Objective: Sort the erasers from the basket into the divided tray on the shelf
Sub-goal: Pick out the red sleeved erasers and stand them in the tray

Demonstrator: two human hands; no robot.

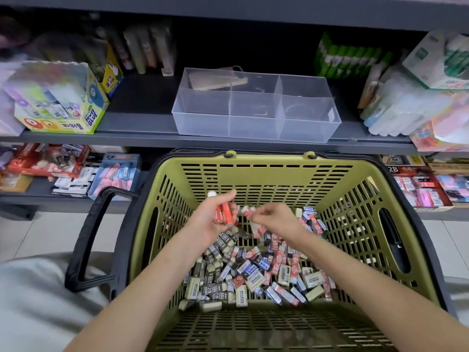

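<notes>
Several red-sleeved erasers (224, 215) are gripped in the left hand (206, 221), the right hand (276, 221) pinches 1 more eraser (250, 212): gathering step, likely followed by a carry to 1 compartment of the far divided tray (203, 123).

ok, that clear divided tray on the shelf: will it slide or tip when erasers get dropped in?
Probably light: the clear divided tray has thin see-through walls and looks nearly empty, so a nudge may slide it on the smooth shelf. Tipping seems unlikely: it is low, wide and flat-based. Its front wall sits near the shelf edge, so push gently.
</notes>
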